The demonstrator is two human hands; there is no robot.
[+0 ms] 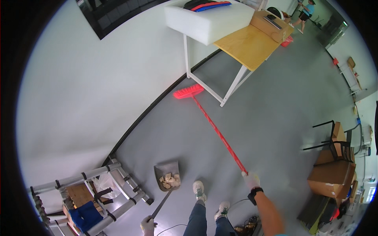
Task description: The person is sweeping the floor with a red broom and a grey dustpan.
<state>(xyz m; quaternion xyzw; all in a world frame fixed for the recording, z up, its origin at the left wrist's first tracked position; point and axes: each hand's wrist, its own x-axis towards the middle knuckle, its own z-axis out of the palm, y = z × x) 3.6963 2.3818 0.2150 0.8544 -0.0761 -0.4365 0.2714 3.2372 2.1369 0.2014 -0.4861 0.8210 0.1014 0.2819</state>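
Observation:
My right hand (251, 179), in a pale glove, is closed round the upper end of a red broom's handle (220, 135). The handle slants away to the far left, where the red bristled broom head (189, 91) lies by the foot of a table. In my left hand (148, 225), also gloved, is the handle of a grey dustpan (158, 168). Its pan rests on the floor left of my shoes. Several light tan chunks (169, 181) lie in the pan; what they are made of I cannot tell.
A wooden-topped table (248, 49) with white legs bears a white foam block (208, 25) and a cardboard box (269, 25). A folded metal ladder (130, 181) is at the lower left. Boxes (330, 177) and a black chair (340, 151) stand right. Another person (306, 11) is far off.

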